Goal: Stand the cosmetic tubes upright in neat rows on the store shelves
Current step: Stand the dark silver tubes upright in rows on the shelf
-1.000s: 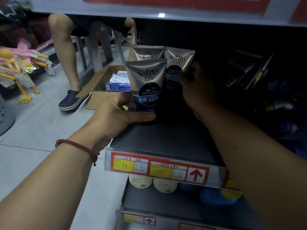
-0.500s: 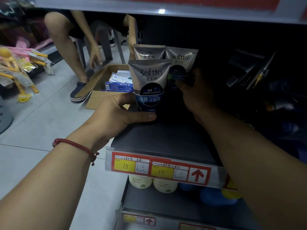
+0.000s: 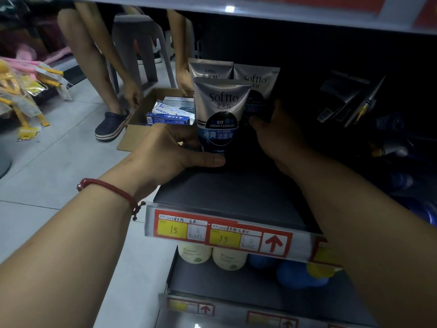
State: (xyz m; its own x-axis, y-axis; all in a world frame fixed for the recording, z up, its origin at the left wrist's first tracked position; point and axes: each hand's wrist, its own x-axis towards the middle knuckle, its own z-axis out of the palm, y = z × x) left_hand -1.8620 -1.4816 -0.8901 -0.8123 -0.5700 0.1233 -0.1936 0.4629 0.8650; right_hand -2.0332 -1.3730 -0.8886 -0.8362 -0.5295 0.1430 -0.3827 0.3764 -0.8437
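While the front tube [image 3: 221, 114] stands upright at frame centre on the shelf [image 3: 231, 200], long axis vertical, the left hand [image 3: 165, 155] clasps its cap end, thumb across the front. The right hand [image 3: 274, 131], nearer the rear-right tube [image 3: 257, 84], touches it; its grip is unclear. At upper left, a cardboard box [image 3: 137, 129] holds blue cartons.

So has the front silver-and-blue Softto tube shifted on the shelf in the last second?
No. The front silver-and-blue Softto tube stands upright at the same spot behind the red-and-yellow price strip, left hand at its base.
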